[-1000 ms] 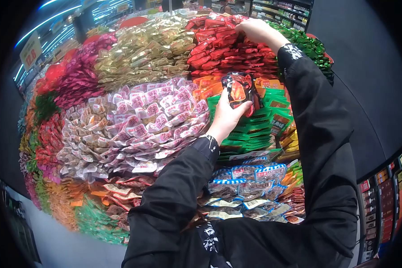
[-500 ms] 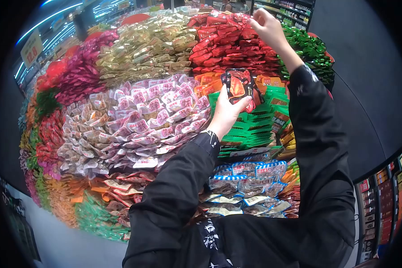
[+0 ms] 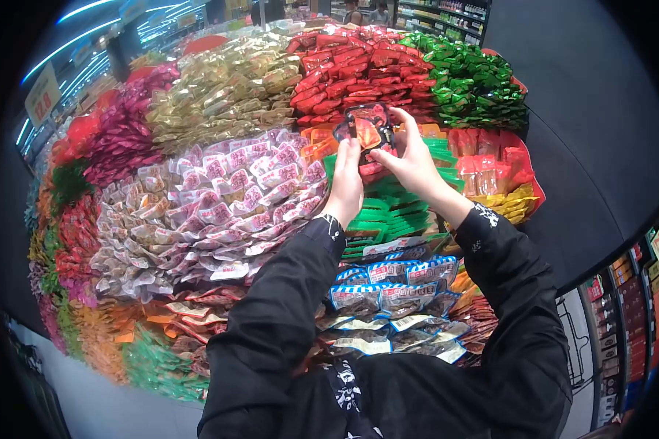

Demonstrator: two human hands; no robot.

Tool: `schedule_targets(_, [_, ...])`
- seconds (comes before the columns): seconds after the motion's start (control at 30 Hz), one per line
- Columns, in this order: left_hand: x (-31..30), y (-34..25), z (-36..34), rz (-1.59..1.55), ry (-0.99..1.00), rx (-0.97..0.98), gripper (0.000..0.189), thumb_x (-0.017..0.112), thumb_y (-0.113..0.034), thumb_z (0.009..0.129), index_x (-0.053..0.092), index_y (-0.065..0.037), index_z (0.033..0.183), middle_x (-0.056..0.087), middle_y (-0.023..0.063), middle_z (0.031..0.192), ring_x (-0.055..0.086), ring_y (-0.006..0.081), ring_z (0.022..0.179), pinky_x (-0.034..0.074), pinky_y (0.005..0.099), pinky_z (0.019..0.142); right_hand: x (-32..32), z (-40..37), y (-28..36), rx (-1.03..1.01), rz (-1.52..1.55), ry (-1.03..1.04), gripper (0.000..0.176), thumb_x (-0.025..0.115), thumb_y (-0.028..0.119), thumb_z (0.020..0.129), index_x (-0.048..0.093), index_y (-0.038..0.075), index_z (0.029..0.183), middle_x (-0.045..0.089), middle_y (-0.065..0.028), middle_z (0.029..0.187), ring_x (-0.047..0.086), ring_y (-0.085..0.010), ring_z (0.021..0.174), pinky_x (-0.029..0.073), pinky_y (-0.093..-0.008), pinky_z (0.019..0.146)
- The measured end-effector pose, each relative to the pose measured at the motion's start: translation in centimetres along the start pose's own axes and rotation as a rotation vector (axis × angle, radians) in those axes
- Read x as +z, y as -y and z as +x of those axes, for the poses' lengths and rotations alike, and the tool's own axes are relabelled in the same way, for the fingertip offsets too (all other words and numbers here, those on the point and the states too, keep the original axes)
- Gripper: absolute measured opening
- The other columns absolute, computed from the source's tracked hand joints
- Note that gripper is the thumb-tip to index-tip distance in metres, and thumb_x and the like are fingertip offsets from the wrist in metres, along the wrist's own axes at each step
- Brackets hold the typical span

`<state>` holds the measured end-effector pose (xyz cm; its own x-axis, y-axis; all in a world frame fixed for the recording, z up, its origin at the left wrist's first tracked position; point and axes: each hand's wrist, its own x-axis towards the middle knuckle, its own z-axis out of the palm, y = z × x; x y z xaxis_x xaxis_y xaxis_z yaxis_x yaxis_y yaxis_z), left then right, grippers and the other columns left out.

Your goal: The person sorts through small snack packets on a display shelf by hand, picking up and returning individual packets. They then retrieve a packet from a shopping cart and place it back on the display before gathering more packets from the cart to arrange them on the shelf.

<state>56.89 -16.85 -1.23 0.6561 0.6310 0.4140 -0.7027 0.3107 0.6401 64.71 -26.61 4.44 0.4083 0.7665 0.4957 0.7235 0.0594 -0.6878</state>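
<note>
Black-and-red snack packets [image 3: 368, 132] are held between my two hands, above the green packets [image 3: 388, 208]. My left hand [image 3: 346, 178] grips them from the lower left, thumb on the front. On their right side, my right hand [image 3: 415, 162] has its thumb and fingers closed round the edge. Behind them lie orange packets [image 3: 316, 148] and a heap of red packets [image 3: 359, 69]. White-and-pink packets [image 3: 234, 186] spread out to the left of my left hand. How many packets I hold cannot be made out.
Gold packets [image 3: 227, 84] and dark green packets [image 3: 472, 80] lie at the back. Blue-and-white packets [image 3: 395, 285] are near my body. A dark curved panel [image 3: 586, 168] borders the display on the right, with shelves [image 3: 626, 329] beyond. People stand far behind.
My right hand has come down from above the red heap to the held packets and gripped them. My left hand still holds them. The view has shifted slightly.
</note>
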Motion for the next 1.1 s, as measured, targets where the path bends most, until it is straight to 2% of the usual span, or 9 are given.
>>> schedule_targets(0.07, [-0.7,0.6,0.3,0.25,0.078,0.093,0.034,0.052,-0.017,0.093,0.043,-0.001,0.122,0.052,0.0049,0.111,0.05,0.0127,0.103,0.04,0.0264,0.09,0.6,1.5,-2.6,-0.125,0.395,-0.144,0.066,0.07,0.01,0.076,0.032,0.001,0.13,0.062,-0.0099,0.092,0.06,-0.015,0.082,0.05,-0.0292,0.073])
schedule_targets(0.17, [0.3,0.0,-0.5,0.432,-0.023,0.108,0.041,0.061,-0.017,0.088,0.044,0.002,0.121,0.048,0.002,0.102,0.045,0.0088,0.094,0.038,0.0238,0.084,-0.4,2.1,-2.9,0.044,0.357,-0.041,0.056,0.069,0.009,0.077,0.037,-0.004,0.122,0.06,-0.0103,0.099,0.058,-0.013,0.087,0.049,-0.0282,0.078])
schedule_targets(0.33, [-0.3,0.4,0.1,0.414,-0.047,0.131,0.032,0.06,-0.018,0.089,0.05,0.001,0.113,0.049,0.0016,0.098,0.045,0.0081,0.09,0.038,0.0217,0.08,-0.8,2.8,-1.7,-0.128,0.257,-0.242,0.033,0.063,0.005,0.08,0.046,0.002,0.108,0.058,-0.0058,0.097,0.055,-0.01,0.087,0.045,-0.0262,0.079])
schedule_targets(0.37, [-0.4,0.4,0.1,0.416,-0.029,0.121,0.029,0.06,-0.018,0.089,0.052,-0.001,0.109,0.051,0.0019,0.098,0.047,0.0089,0.089,0.039,0.0224,0.08,-1.2,4.0,-2.2,-0.159,0.52,-0.278,0.027,0.058,0.001,0.082,0.047,0.004,0.106,0.058,-0.0041,0.095,0.055,-0.0096,0.086,0.044,-0.0251,0.078])
schedule_targets(0.5, [-0.6,0.5,0.0,0.493,0.013,0.141,0.02,0.061,-0.013,0.086,0.054,-0.003,0.102,0.054,0.0021,0.095,0.048,0.0093,0.088,0.039,0.023,0.079,-7.3,8.3,-2.4,-0.072,0.418,-0.303,0.035,0.062,0.005,0.082,0.049,0.001,0.114,0.061,-0.0068,0.098,0.061,-0.0125,0.08,0.048,-0.027,0.071])
schedule_targets(0.6, [-0.8,0.5,0.1,0.538,0.042,0.16,0.02,0.062,-0.011,0.085,0.054,-0.004,0.102,0.054,0.0022,0.095,0.048,0.0093,0.088,0.039,0.0231,0.08,-11.6,11.8,-2.3,-0.14,-0.219,-0.542,0.037,0.068,0.016,0.078,0.054,0.01,0.112,0.066,-0.0097,0.076,0.066,-0.0211,0.074,0.049,-0.0309,0.067])
schedule_targets(0.67, [-0.8,0.5,0.1,0.539,0.051,0.154,0.021,0.063,-0.01,0.084,0.054,-0.004,0.102,0.054,0.0023,0.095,0.048,0.0093,0.088,0.039,0.0232,0.08,-13.9,13.4,-1.7,-0.266,-0.554,-0.437,0.027,0.064,0.013,0.078,0.06,0.012,0.104,0.066,-0.0098,0.084,0.065,-0.0246,0.079,0.05,-0.0344,0.072])
schedule_targets(0.77, [-0.7,0.6,0.1,0.507,0.062,0.115,0.021,0.063,-0.01,0.084,0.053,-0.004,0.102,0.053,0.0021,0.094,0.048,0.0095,0.087,0.039,0.0233,0.079,-15.1,15.5,-1.4,-0.528,-0.811,-0.31,0.023,0.059,0.009,0.079,0.063,0.013,0.101,0.065,-0.0064,0.094,0.062,-0.0276,0.087,0.049,-0.0382,0.076])
schedule_targets(1.1, [-0.3,0.0,-0.2,0.51,0.075,0.113,0.021,0.063,-0.008,0.084,0.054,-0.004,0.102,0.051,0.0005,0.092,0.047,0.0069,0.086,0.039,0.0207,0.078,-10.4,19.4,-0.7,-0.729,-1.244,-0.177,0.02,0.059,0.008,0.074,0.067,0.017,0.09,0.057,-0.0055,0.091,0.06,-0.025,0.089,0.048,-0.0412,0.074])
